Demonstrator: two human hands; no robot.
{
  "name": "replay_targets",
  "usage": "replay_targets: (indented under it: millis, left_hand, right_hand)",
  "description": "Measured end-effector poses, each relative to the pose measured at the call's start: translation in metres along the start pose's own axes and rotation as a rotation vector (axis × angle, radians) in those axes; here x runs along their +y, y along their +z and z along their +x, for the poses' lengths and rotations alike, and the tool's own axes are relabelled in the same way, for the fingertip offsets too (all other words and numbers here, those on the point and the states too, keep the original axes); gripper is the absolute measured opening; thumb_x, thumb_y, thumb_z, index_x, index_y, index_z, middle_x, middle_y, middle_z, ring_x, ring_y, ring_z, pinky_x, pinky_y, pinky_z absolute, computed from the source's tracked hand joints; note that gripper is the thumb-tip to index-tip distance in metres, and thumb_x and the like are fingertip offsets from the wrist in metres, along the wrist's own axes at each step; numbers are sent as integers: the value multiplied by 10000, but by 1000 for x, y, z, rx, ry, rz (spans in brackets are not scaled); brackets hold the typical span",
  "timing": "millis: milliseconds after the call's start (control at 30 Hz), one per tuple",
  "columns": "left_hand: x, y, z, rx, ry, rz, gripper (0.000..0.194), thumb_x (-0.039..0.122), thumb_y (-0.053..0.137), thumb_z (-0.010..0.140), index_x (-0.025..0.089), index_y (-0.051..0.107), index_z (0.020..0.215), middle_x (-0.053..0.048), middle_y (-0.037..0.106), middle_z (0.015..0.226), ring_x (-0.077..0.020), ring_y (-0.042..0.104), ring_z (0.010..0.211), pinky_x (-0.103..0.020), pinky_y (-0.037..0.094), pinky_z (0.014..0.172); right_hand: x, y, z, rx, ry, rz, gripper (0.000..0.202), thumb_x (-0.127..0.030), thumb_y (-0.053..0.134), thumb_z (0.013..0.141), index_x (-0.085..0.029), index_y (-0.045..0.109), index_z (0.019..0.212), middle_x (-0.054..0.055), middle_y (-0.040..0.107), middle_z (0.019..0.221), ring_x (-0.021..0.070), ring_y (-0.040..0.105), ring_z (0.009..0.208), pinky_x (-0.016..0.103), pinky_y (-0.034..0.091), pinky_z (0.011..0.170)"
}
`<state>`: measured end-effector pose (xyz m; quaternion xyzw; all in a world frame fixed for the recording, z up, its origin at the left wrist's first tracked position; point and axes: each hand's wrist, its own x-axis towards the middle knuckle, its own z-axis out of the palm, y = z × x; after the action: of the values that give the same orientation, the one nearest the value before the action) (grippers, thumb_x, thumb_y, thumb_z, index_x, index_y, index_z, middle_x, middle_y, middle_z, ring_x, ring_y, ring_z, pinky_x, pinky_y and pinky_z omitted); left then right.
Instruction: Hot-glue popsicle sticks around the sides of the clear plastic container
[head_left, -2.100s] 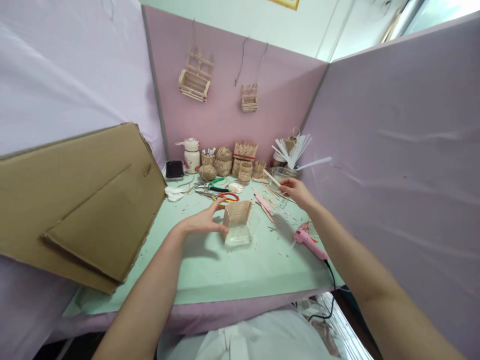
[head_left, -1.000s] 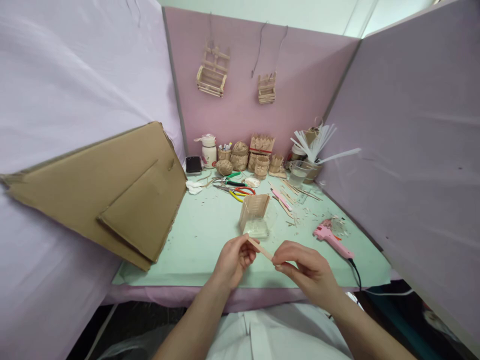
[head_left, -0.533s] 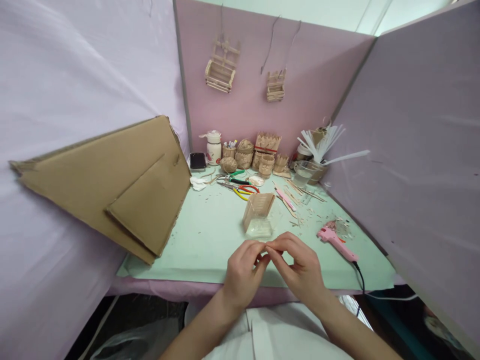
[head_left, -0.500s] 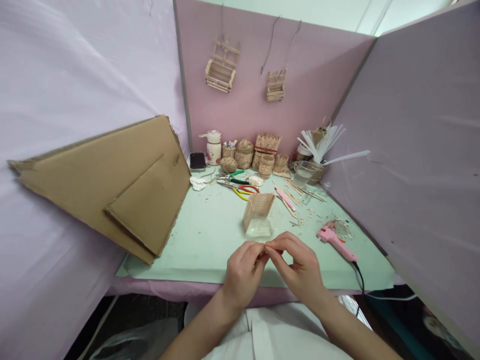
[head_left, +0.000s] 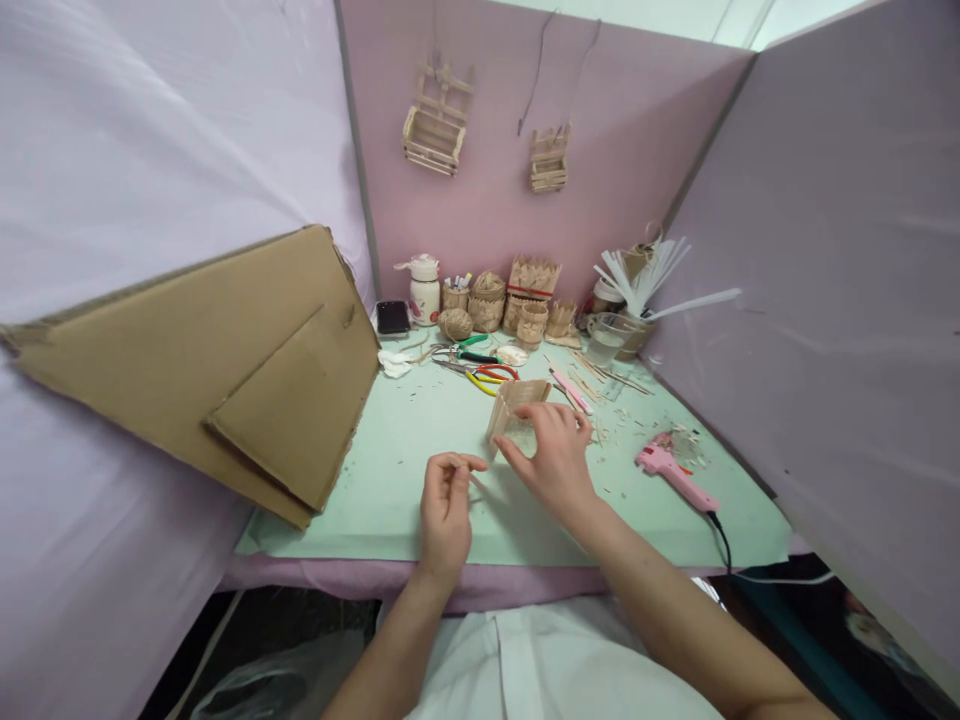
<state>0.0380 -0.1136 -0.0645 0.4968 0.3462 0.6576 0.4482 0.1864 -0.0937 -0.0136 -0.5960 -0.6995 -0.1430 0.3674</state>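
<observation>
A brown cardboard sheet leans at the far left of my feed, well apart from the hands. Next along, the left hand pinches a thin wooden stick above the near part of the green tabletop. To its right I see the stick-walled box, with the right hand over it, thumb and fingers spread; I cannot tell whether they touch it. That hand blocks my sight of much of the box's clear bottom. Red-and-yellow pliers lie just behind the box, a pink cutter to its right, and a pink glue gun farther right.

Along the back I count a holder with pens standing in it, a basket heaped with something twine-coloured, a clear cup, and a pot of fanned white strips.
</observation>
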Motion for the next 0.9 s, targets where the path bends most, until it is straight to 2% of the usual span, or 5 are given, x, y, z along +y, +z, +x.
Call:
replay_targets:
  millis: [100, 200, 500, 900]
  left_hand:
    - [-1, 0, 2, 17, -89, -166, 184, 381, 564, 960, 222, 494, 899, 29, 584, 747, -109, 573, 698, -241, 488, 710]
    - [-1, 2, 5, 45, -148, -245, 234, 429, 611, 927, 222, 503, 919, 58, 508, 684, -79, 478, 576, -203, 449, 601]
    - [3, 4, 7, 57, -223, -219, 265, 434, 634, 906, 216, 487, 872, 56, 474, 690, -68, 449, 577, -182, 424, 567]
    - [-1, 3, 6, 54, -230, -215, 262, 455, 618, 917, 221, 502, 913, 61, 479, 696, -60, 441, 567, -175, 410, 562]
  right_hand:
    - [-1, 13, 4, -32, 43, -57, 257, -429, 694, 847, -196, 609, 916, 52, 715, 937, 268, 565, 988, 439, 259, 954]
    - [-3, 18, 7, -21, 76, -82, 232, -419, 674, 863, -206, 601, 806, 34, 705, 865, 251, 548, 950, 444, 240, 959]
    - [-2, 17, 11, 30, 62, -17, 190, -280, 633, 883, -206, 591, 713, 24, 673, 765, 238, 537, 923, 463, 244, 972]
    - [20, 6, 4, -28, -15, 76, 200, -249, 621, 903, -200, 561, 718, 10, 673, 785, 210, 537, 902, 432, 240, 976]
